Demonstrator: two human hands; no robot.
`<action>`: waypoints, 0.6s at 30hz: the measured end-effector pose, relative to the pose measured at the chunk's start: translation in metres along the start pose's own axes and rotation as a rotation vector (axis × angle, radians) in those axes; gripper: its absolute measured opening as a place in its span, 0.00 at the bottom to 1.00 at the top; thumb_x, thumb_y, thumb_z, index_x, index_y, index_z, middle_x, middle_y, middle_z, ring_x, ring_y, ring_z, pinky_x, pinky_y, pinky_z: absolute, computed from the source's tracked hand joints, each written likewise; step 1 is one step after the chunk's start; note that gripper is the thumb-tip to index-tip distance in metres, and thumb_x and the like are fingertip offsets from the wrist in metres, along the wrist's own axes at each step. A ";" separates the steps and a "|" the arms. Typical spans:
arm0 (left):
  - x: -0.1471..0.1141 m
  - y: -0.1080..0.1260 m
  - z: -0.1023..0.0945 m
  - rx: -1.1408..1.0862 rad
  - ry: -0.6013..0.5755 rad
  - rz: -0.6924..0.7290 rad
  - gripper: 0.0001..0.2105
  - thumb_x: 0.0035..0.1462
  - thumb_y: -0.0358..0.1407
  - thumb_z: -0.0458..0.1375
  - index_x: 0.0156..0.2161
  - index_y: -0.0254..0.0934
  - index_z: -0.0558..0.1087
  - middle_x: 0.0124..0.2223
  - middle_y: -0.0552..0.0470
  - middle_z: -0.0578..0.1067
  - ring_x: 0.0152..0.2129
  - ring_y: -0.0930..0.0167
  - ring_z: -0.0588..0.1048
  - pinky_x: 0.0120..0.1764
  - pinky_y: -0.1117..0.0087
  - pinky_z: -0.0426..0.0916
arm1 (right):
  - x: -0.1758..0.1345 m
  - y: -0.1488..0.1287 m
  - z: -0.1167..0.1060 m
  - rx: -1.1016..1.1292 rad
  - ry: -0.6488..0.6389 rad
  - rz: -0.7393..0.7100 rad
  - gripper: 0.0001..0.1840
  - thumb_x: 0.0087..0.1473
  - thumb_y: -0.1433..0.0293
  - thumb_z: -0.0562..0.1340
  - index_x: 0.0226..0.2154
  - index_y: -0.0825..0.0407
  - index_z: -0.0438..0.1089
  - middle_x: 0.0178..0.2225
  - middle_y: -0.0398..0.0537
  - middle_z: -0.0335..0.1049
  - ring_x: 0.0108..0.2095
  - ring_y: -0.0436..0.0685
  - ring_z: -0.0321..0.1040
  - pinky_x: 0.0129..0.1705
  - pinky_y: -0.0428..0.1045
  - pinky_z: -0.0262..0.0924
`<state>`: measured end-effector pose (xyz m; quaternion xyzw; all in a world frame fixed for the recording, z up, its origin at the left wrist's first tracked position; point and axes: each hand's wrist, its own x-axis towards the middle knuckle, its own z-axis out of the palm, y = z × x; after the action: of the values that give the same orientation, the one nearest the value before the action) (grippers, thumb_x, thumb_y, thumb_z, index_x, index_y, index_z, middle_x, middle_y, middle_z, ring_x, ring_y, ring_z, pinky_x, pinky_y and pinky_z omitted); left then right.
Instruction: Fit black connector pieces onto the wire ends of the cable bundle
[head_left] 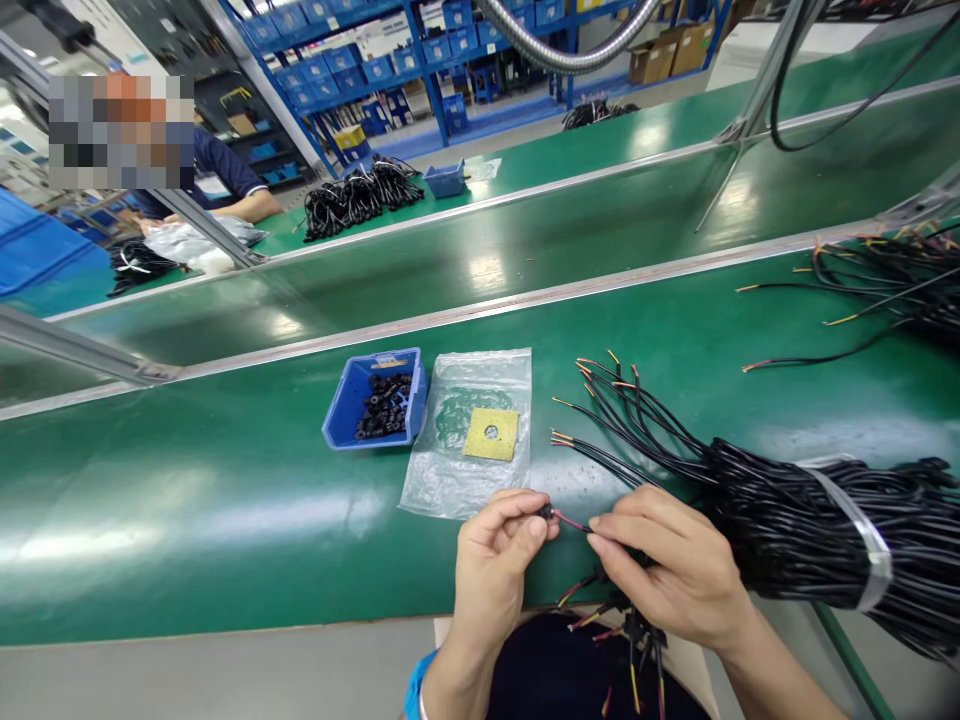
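Note:
My left hand [501,555] pinches a small black part [545,511] between thumb and fingertips. A reddish wire [570,521] runs from that part to the black cable whose end my right hand [667,565] pinches. Just right of my right hand lies a thick bundle of black cables [795,510] with a white band [862,540] around it. Its loose ends, with red and yellow wire tips [585,375], fan out to the left. Below my hands, more cable ends with coloured wires [634,650] hang over the table edge.
A blue bin [337,415] holds small black parts. Beside it lies a clear plastic bag [435,480] with a yellow square [480,440] that has a hole. More cables [900,285] lie at the right. Across the metal rail, a person [225,175] sits near cable bundles [360,200].

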<state>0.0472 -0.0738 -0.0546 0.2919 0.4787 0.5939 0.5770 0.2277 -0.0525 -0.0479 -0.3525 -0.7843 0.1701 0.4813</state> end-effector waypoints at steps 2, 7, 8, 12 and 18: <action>-0.001 -0.001 -0.002 0.031 -0.024 0.022 0.08 0.46 0.37 0.71 0.34 0.40 0.83 0.37 0.49 0.77 0.27 0.72 0.78 0.33 0.71 0.78 | 0.000 0.000 0.000 0.002 0.000 0.005 0.07 0.55 0.78 0.62 0.36 0.52 0.72 0.28 0.45 0.72 0.27 0.51 0.68 0.31 0.48 0.64; -0.004 0.000 -0.002 0.217 -0.176 0.092 0.06 0.50 0.33 0.68 0.36 0.42 0.84 0.39 0.47 0.78 0.34 0.68 0.79 0.36 0.71 0.77 | 0.003 -0.001 0.000 -0.025 -0.013 -0.005 0.06 0.56 0.77 0.62 0.35 0.52 0.73 0.27 0.45 0.72 0.27 0.50 0.68 0.30 0.47 0.63; -0.005 0.001 -0.001 0.240 -0.187 0.096 0.07 0.49 0.32 0.69 0.36 0.41 0.83 0.39 0.47 0.78 0.34 0.68 0.79 0.36 0.72 0.77 | 0.004 -0.001 0.001 -0.032 -0.021 -0.010 0.06 0.57 0.77 0.61 0.35 0.52 0.74 0.27 0.45 0.72 0.27 0.50 0.68 0.31 0.47 0.63; -0.007 0.002 0.008 0.214 -0.123 0.028 0.09 0.47 0.34 0.71 0.36 0.38 0.81 0.30 0.52 0.77 0.25 0.73 0.77 0.31 0.76 0.75 | -0.001 -0.002 0.001 -0.114 -0.052 -0.012 0.06 0.59 0.75 0.60 0.37 0.52 0.72 0.30 0.46 0.74 0.30 0.51 0.69 0.35 0.48 0.62; -0.015 -0.004 0.015 0.187 -0.163 -0.059 0.11 0.53 0.39 0.67 0.37 0.35 0.75 0.23 0.55 0.75 0.18 0.76 0.74 0.24 0.79 0.70 | -0.010 -0.003 -0.006 -0.083 -0.090 0.024 0.06 0.59 0.78 0.58 0.38 0.53 0.68 0.30 0.46 0.69 0.31 0.53 0.62 0.35 0.51 0.54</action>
<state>0.0645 -0.0854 -0.0495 0.3776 0.4920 0.5038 0.6013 0.2343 -0.0620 -0.0493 -0.3735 -0.8073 0.1591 0.4283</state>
